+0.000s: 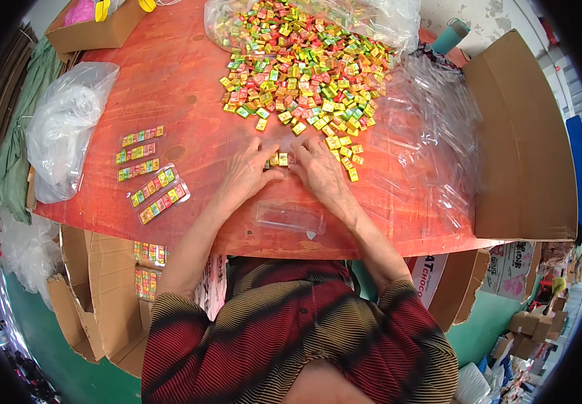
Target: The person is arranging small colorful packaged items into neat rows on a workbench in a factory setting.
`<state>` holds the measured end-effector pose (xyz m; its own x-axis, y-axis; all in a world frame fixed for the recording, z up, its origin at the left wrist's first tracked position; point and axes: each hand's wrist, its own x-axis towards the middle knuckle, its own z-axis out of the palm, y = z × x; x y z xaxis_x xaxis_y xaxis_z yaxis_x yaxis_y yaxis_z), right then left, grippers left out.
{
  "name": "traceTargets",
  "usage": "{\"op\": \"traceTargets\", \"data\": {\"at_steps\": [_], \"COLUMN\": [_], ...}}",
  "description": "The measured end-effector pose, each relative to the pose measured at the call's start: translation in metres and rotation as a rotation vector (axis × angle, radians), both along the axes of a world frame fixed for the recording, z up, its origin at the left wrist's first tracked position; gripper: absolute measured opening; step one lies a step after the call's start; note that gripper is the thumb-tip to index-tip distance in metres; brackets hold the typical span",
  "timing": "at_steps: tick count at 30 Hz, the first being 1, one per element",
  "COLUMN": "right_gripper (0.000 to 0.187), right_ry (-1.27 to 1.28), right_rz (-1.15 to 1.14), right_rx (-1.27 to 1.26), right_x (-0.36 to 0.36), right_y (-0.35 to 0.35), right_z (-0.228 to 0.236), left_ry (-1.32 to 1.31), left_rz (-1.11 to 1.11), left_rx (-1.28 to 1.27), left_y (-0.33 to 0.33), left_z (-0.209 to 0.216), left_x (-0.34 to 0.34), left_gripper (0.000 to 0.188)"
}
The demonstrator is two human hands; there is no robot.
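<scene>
In the middle of the red table, a short row of small yellow and red printed blocks (279, 159) lies between my two hands. My left hand (247, 172) curls around the row's left end, thumb on the near side and fingers on the far side. At the right end, the bent fingers of my right hand (321, 168) press against the blocks and hide some of them. A clear plastic tray (291, 219) lies near the table edge, below my hands. Just beyond them spreads a large heap of the same small blocks (304, 67), with several strays beside my right hand.
Filled clear trays (146, 170) lie at the left, near a clear plastic bag (69, 128). Many clear plastic trays (432, 128) pile up at the right before a tall cardboard panel (520, 141). Below the table's left edge stands an open carton (112, 296) beside more filled packs.
</scene>
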<state>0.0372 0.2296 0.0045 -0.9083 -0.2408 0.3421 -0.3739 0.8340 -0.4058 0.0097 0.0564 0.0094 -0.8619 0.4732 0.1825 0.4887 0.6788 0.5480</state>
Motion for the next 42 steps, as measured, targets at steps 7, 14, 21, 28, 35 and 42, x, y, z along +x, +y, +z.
{"op": "traceTargets", "data": {"at_steps": [7,14,21,28,35,42], "right_gripper": [0.016,0.017,0.027,0.023,0.024,0.036], "right_ry": [0.087,0.052,-0.056,-0.023,-0.113,-0.087], "right_rz": [0.029,0.004,-0.204,-0.218,-0.198,-0.088], "right_rx": [-0.023,-0.05,-0.097,0.026,0.006,0.052], "right_x": [-0.008,0.003,0.012,0.023,0.025,0.035], "right_y": [-0.018,-0.003,0.033,0.039,0.031,0.036], "right_z": [-0.015,-0.014,0.015,0.013,-0.007,-0.009], "left_ry": [-0.084,-0.049,-0.072,-0.02,0.018,0.013], "left_rz": [-0.034,-0.058,-0.021,-0.015,0.028,-0.001], "left_rx": [0.048,0.117,0.017,-0.065,-0.038,-0.028], "left_y": [-0.003,0.015,0.015,0.031,0.037,0.034], "left_z": [-0.003,-0.01,-0.009,-0.011,-0.012,-0.013], "left_x": [-0.003,0.003,0.005,0.004,0.007,0.007], "left_gripper": [0.037,0.038,0.041,0.04,0.033,0.033]}}
